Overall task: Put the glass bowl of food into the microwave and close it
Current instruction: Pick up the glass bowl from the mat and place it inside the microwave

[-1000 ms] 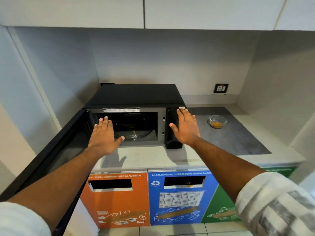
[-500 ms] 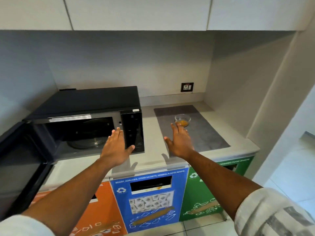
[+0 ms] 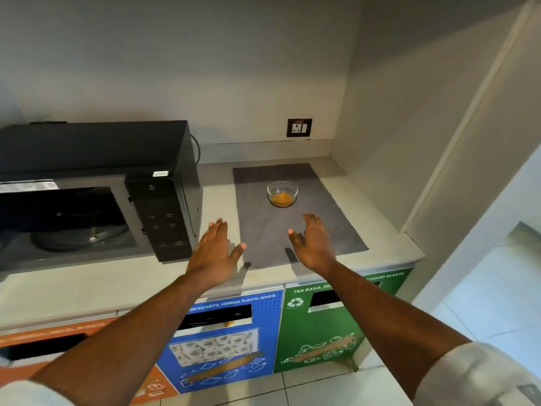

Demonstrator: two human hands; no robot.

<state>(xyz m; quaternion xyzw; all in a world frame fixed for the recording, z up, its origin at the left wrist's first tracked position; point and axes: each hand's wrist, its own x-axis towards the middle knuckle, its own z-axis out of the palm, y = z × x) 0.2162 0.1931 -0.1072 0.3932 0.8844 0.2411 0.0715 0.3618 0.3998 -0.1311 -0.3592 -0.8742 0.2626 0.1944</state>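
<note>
A small glass bowl point(image 3: 282, 194) with orange food in its bottom sits on a grey mat point(image 3: 295, 230) on the counter. To its left stands a black microwave point(image 3: 159, 206), its cavity open with the glass turntable point(image 3: 79, 237) showing; the door is out of frame. My left hand point(image 3: 213, 250) hovers flat and empty over the counter just right of the microwave's control panel. Over the mat, my right hand point(image 3: 314, 244) is spread and empty, a short way in front of the bowl and apart from it.
The counter point(image 3: 87, 285) tops three waste bins: orange point(image 3: 73, 344), blue point(image 3: 231, 341), green point(image 3: 330, 326). A wall socket point(image 3: 299, 127) sits behind the bowl. A side wall point(image 3: 409, 142) closes the counter on the right, with tiled floor beyond.
The view has swung right, so the microwave sits further left. Both hands have moved right; the right hand has dropped back from the bowl and the left has left the microwave front.
</note>
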